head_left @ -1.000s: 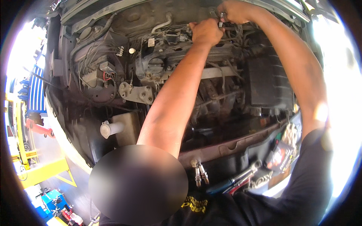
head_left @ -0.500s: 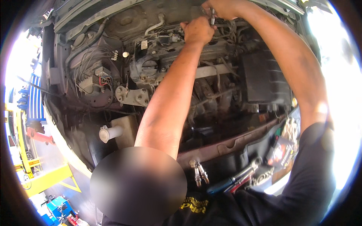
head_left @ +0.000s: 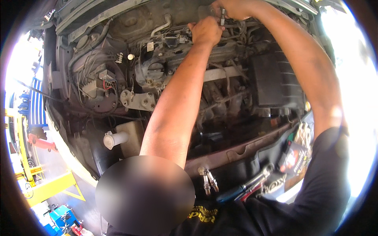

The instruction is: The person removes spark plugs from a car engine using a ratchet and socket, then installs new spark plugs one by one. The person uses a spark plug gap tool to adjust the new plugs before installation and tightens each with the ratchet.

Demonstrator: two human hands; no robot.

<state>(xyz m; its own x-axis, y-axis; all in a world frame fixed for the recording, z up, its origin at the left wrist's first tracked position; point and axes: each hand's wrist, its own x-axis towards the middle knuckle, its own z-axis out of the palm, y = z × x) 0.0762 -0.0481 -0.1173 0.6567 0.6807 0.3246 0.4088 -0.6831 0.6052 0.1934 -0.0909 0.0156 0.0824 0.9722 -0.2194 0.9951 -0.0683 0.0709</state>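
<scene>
While your right hand (head_left: 232, 8) grips the small metal tool (head_left: 222, 15) upright, keep your left hand (head_left: 205, 30), fingers curled closed, steady on the engine (head_left: 185, 59).

Both hands deep in the engine bay

My left hand (head_left: 205, 30) rests on the engine (head_left: 185, 67); my right hand (head_left: 230, 8) pinches a small metal tool (head_left: 222, 15) at the far side.
</scene>
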